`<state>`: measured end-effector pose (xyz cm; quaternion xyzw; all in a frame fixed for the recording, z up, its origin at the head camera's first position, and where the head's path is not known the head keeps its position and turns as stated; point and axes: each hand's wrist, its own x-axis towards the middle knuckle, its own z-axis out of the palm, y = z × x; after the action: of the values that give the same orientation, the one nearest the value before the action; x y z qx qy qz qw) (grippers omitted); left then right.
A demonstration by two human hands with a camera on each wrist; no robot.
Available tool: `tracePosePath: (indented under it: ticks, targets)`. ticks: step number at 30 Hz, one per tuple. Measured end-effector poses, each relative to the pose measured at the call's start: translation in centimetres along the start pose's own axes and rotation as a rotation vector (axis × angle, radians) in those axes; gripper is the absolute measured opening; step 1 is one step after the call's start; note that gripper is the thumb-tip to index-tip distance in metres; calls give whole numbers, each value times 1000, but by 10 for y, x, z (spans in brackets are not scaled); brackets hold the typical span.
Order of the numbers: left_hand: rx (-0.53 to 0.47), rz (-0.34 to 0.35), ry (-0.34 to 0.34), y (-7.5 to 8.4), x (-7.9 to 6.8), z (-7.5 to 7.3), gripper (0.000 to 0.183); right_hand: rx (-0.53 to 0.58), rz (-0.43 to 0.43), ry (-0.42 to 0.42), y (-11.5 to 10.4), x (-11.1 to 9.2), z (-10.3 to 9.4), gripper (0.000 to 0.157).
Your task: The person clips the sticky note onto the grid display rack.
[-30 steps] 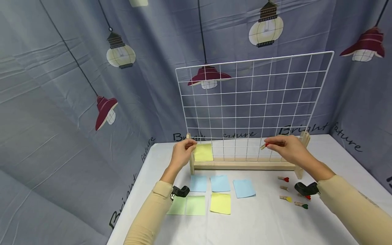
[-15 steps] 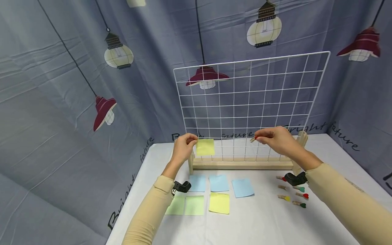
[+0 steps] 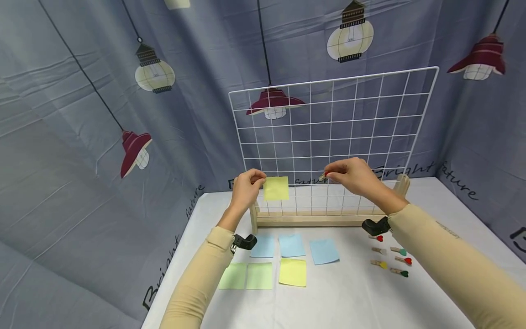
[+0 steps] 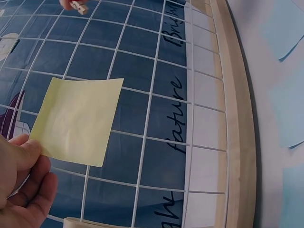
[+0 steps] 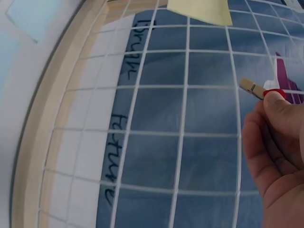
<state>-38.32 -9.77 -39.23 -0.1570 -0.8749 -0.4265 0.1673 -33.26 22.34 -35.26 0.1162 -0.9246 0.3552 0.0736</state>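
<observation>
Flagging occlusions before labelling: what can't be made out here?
Right wrist view: red heart of the held clothespin, partly behind the right hand.
Right wrist view: held yellow note, cut by top edge.
Head view: leftmost green note's upper left corner, behind the left sleeve.
Head view: lettering on the right sleeve, too small.

Lit soft & even in head view, brightest on white tabletop [image 3: 337,301], w/ faint, fuzzy-edged shadow near right sleeve [image 3: 448,260]; can't tell light dir. Stretched a bit toward edges, esp. on curtain [image 3: 61,205] at far L. Dimmer & cooler in L wrist view, w/ deep blues; bowed by wide lens, esp. along wooden rail [image 4: 242,123]. Hazier, low-contrast in R wrist view, w/ curved grid wires [image 5: 182,133] & washed-out blue notes [image 5: 33,16] at top L. Slightly soft there too, incl. on clothespin [image 5: 252,88].
</observation>
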Motion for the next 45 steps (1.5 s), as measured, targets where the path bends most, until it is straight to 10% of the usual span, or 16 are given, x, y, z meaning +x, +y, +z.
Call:
tracePosePath:
  ticks: [45]
  targets:
    - [-70,45,83,45,35,-3,13,53,-113,186,-84,56,16,14]
